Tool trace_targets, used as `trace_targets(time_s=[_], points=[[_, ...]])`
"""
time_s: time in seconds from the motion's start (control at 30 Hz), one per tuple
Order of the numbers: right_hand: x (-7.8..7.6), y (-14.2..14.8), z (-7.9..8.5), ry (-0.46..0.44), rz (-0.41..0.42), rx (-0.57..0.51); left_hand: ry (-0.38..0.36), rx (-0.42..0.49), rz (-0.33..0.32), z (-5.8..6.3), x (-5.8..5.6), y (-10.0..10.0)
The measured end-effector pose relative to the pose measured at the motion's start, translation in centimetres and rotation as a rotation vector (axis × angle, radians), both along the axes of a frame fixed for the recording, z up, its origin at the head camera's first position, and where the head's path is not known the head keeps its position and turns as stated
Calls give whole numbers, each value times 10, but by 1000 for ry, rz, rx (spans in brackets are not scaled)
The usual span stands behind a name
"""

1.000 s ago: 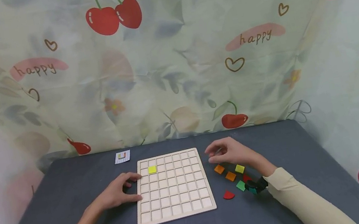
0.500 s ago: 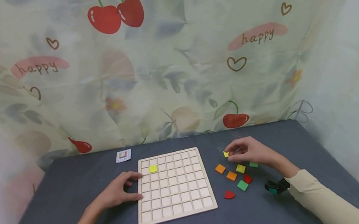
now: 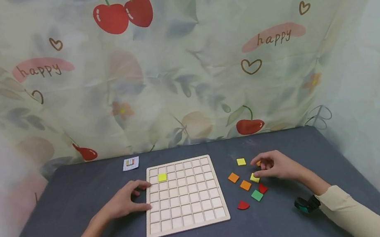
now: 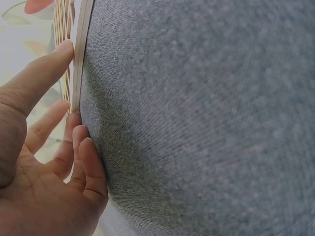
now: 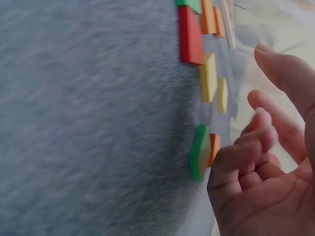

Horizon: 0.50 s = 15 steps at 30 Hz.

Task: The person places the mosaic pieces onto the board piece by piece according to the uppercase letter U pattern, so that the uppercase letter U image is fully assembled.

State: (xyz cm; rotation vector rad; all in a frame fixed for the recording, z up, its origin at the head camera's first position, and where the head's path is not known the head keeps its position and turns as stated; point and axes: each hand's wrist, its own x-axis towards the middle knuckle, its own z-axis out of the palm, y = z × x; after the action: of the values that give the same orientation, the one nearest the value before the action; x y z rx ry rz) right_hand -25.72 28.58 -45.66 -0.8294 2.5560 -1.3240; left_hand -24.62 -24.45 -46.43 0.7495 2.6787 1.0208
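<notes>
A wooden grid board [image 3: 184,199] lies on the dark table, with one yellow tile [image 3: 162,177] in an upper-left cell. My left hand [image 3: 124,200] rests at its left side, thumb and fingers spread and touching the edge. Among loose tiles right of the board hovers my right hand [image 3: 280,166], thumb and index finger apart with nothing held. Near its thumb tip is a yellow tile [image 3: 254,179]; a second yellow piece [image 3: 241,162] lies farther back. An orange tile [image 3: 258,163] is partly hidden behind its fingers. The right wrist view also shows a green tile [image 5: 199,153] beside this hand.
Two orange tiles [image 3: 233,177], a green tile [image 3: 257,195], a red piece [image 3: 263,188] and a red rounded wedge [image 3: 243,205] lie between board and right arm. A small printed card [image 3: 131,163] sits behind the board. A patterned curtain [image 3: 182,73] hangs at the table's back.
My right hand has moved rightward from beside the board, leaving a yellow tile on the table that it held half a second ago. The left hand has stayed at the board's edge.
</notes>
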Motion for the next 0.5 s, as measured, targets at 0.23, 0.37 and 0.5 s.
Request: trace_targets(time_s=[0.23, 0.37, 0.5], points=[[6, 3, -4, 17, -44, 10, 3, -4, 0, 1, 0, 0], [6, 4, -9, 10, -83, 20, 2, 2, -2, 1, 0, 1], [7, 2, -16, 26, -98, 22, 2, 5, -4, 0, 1, 1]])
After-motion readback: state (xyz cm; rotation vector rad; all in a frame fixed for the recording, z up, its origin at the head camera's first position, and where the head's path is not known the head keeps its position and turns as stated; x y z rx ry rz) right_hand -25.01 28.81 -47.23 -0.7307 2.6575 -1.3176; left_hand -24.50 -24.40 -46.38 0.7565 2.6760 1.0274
